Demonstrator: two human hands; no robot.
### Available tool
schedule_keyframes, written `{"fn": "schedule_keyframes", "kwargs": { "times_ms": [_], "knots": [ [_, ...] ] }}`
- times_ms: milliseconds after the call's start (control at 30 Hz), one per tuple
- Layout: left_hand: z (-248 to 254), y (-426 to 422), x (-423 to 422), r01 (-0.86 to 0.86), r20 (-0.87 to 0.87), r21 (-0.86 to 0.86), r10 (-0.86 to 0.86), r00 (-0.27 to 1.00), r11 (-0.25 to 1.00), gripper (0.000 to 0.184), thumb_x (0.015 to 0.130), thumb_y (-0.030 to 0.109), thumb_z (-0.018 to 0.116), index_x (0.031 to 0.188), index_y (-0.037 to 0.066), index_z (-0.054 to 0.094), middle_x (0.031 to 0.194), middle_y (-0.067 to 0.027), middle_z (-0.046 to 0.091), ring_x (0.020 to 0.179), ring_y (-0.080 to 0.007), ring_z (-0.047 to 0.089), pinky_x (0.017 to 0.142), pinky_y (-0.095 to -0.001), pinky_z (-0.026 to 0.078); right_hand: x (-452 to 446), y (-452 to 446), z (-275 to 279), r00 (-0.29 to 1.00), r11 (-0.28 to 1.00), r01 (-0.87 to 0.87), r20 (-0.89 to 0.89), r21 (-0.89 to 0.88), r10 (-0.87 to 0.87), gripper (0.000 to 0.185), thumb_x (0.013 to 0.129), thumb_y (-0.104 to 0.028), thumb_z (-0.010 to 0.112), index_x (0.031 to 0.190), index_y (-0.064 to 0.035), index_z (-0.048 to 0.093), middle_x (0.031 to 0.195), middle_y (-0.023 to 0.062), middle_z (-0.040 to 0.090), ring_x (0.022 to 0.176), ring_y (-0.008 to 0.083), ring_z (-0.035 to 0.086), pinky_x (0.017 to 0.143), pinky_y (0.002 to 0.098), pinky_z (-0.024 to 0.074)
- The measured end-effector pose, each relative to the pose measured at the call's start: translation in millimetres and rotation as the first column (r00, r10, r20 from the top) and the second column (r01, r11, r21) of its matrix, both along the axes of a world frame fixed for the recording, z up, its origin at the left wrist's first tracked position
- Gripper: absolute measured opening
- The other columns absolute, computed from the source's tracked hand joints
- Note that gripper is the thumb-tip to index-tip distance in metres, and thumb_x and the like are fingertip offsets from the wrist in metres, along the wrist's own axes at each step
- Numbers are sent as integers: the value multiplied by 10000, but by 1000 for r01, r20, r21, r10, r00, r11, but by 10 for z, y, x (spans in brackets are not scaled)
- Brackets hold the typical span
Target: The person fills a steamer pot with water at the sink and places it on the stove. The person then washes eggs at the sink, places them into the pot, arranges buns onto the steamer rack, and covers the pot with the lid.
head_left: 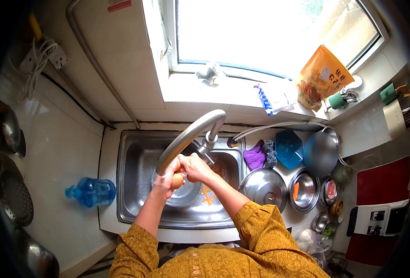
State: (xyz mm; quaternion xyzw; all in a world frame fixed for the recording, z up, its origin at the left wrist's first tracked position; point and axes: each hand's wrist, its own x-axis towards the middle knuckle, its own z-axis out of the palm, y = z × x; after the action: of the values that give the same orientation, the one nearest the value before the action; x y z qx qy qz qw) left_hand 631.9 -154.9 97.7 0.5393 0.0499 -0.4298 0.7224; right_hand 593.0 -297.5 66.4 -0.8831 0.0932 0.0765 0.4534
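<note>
Under the curved metal faucet (186, 136), my left hand (166, 177) is closed around a smooth, brown, rounded thing that looks like an egg (177, 180). Water seems to run over this wrist. My right hand (194, 167) meets it, fingers curled in by the left thumb; whatever they hold, if anything, is hidden. Below both hands a metal basin (186, 198) sits in the steel sink (126, 185). Orange peel-like scraps (208, 195) lie on the sink bottom, right of the basin.
A blue plastic bottle (96, 191) lies left of the sink. On the right stand a metal lid (263, 187), steel bowls (304, 190), a purple cloth (255, 155) and a blue container (289, 149). An orange bag (323, 76) rests on the windowsill.
</note>
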Motion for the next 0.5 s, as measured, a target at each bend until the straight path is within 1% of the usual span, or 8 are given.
{"fn": "schedule_keyframes", "kwargs": {
  "times_ms": [67, 133, 167, 200, 267, 300, 333, 500],
  "knots": [
    [-164, 12, 48, -91, -14, -39, 90, 996, 995, 299, 924, 365, 544, 1098, 125, 511, 899, -52, 572, 689, -143, 577, 511, -289, 508, -51, 142, 397, 984, 972, 170, -16, -164, -175, 415, 904, -481, 478, 943, -110, 661, 986, 195, 533, 923, 349, 586, 769, 437, 499],
    [-564, 103, 270, -354, -162, -331, 317, 935, 875, 315, 963, 377, 474, 995, 79, 569, 841, -45, 581, 701, -179, 587, 568, -318, 525, -108, 281, 484, 962, 960, 251, 144, -124, -233, 400, 856, -496, 562, 917, -111, 653, 974, 169, 506, 881, 339, 596, 741, 450, 505],
    [-749, 169, 342, -370, -96, -290, 357, 929, 883, 323, 962, 381, 473, 915, 67, 533, 846, -43, 569, 732, -190, 587, 630, -322, 523, -127, 344, 520, 957, 967, 254, 146, -8, -250, 396, 819, -494, 616, 910, -109, 645, 997, 159, 492, 881, 343, 593, 746, 458, 501],
    [-720, 128, 328, -369, -97, -294, 357, 929, 881, 323, 962, 381, 473, 915, 67, 533, 846, -43, 569, 732, -190, 587, 630, -322, 523, -144, 433, 507, 955, 968, 247, 176, -34, -238, 404, 817, -484, 624, 969, -109, 625, 1021, 168, 477, 892, 352, 586, 758, 454, 498],
    [-661, 52, 292, -579, -175, -36, 566, 806, 814, 299, 951, 358, 507, 988, 62, 481, 957, -61, 546, 837, -193, 586, 726, -324, 526, -156, 537, 497, 950, 966, 244, 220, -84, -221, 418, 822, -475, 619, 1035, -116, 602, 1045, 180, 464, 911, 361, 580, 772, 452, 495],
    [-1011, 175, 351, -472, -142, -253, 450, 882, 844, 382, 920, 296, 578, 1184, 88, 396, 1099, -79, 488, 983, -214, 556, 822, -360, 522, -122, 538, 388, 938, 955, 296, 199, -33, -284, 425, 830, -465, 608, 1075, -119, 583, 1059, 186, 463, 929, 370, 574, 778, 456, 494],
    [-890, 92, 191, -533, -89, -249, 529, 844, 809, 563, 870, 245, 652, 1296, 145, 299, 1185, -86, 436, 1045, -239, 525, 875, -391, 506, -75, 522, 376, 931, 943, 333, 166, -30, -324, 389, 846, -459, 588, 1036, -119, 598, 1069, 184, 468, 920, 371, 580, 774, 459, 494],
    [-528, -64, -34, -598, -13, -140, 603, 798, 789, 647, 823, 214, 690, 1312, 190, 268, 1223, -89, 394, 1100, -247, 480, 877, -385, 488, 36, 413, 351, 942, 947, 322, 103, -11, -319, 318, 919, -399, 488, 948, -113, 624, 1041, 193, 493, 867, 374, 593, 755, 462, 494]
  ]
}}
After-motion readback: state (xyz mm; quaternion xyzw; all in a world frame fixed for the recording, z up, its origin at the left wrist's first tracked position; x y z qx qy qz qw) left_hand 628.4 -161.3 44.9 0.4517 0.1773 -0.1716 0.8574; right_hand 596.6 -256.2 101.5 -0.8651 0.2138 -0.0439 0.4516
